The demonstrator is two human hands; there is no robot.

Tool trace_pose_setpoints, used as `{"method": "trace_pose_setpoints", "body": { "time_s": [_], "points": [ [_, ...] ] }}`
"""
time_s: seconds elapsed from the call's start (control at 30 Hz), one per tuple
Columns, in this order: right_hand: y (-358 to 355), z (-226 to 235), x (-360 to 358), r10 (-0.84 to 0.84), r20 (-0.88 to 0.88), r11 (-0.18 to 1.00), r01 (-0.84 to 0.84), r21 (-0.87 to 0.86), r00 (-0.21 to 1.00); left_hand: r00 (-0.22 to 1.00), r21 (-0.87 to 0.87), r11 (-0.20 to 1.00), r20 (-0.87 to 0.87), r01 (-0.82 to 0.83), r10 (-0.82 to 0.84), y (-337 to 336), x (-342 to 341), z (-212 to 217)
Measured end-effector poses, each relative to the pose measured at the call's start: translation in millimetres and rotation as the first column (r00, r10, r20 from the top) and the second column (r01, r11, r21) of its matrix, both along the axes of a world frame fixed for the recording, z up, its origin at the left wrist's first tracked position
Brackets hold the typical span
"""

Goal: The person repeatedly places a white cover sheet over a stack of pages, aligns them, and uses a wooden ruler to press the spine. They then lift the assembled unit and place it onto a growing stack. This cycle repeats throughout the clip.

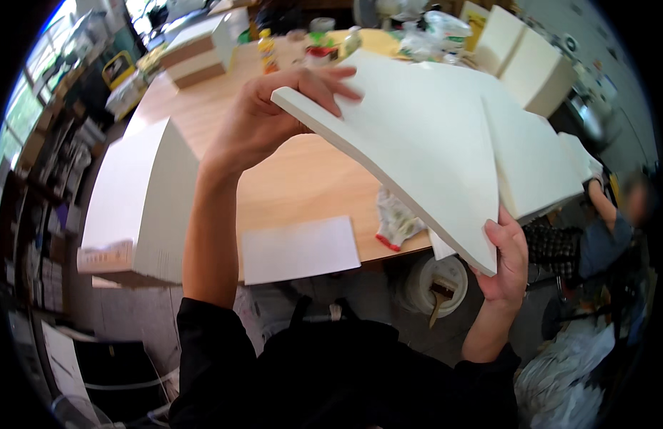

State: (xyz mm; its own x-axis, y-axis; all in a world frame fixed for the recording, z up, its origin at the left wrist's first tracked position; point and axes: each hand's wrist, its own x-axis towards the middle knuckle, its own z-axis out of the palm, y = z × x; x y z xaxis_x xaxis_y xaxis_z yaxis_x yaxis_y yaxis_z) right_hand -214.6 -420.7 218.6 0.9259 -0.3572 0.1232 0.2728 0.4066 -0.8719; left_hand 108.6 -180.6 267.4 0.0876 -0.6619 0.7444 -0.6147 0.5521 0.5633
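Observation:
A thick, slightly bending stack of white paper slants over the table in front of me. My left hand is at its upper left corner, fingers reaching over the top face and slightly blurred, the rest of the hand around the edge. At the lower right corner my right hand grips the stack, thumb on the near edge and fingers partly hidden behind. Just beyond it lies another broad white paper stack. A flat white sheet or thin pile rests at the table's near edge, below my left hand.
Tall paper blocks stand at the left, back left and back right of the wooden table. A stained glove lies near the front edge; a bucket with a brush is below. Another person works at right.

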Motion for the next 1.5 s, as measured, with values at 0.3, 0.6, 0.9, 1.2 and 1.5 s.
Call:
{"method": "trace_pose_setpoints", "body": {
  "time_s": [0.3, 0.6, 0.9, 1.2, 1.5],
  "points": [
    [-0.2, -123.5, 132.5, 0.192, -0.186, 0.981, -0.191, 0.022, 0.964, 0.331, 0.267, 0.962, -0.914, 0.059, 0.234, 110.4, 28.3, -173.8],
    [10.7, -183.1, 157.4, 0.32, -0.389, 0.938, -0.348, 0.0, 0.864, 0.104, 0.64, 0.768, -0.765, 0.016, 0.635, 130.5, 25.5, -221.0],
    [20.5, -201.1, 160.4, -0.011, -0.528, 0.924, -0.193, -0.33, 0.849, 0.266, 0.796, 0.581, -0.531, -0.168, 0.805, 143.9, 24.7, -248.1],
    [38.5, -202.8, 164.6, -0.119, -0.514, 0.911, -0.113, -0.396, 0.849, 0.242, 0.861, 0.465, -0.416, -0.205, 0.877, 149.8, 22.2, -237.0],
    [29.6, -205.2, 162.4, -0.134, -0.535, 0.871, -0.159, -0.464, 0.834, 0.376, 0.736, 0.196, 0.086, -0.648, 0.923, 180.8, -57.1, -246.0]
  ]
}}
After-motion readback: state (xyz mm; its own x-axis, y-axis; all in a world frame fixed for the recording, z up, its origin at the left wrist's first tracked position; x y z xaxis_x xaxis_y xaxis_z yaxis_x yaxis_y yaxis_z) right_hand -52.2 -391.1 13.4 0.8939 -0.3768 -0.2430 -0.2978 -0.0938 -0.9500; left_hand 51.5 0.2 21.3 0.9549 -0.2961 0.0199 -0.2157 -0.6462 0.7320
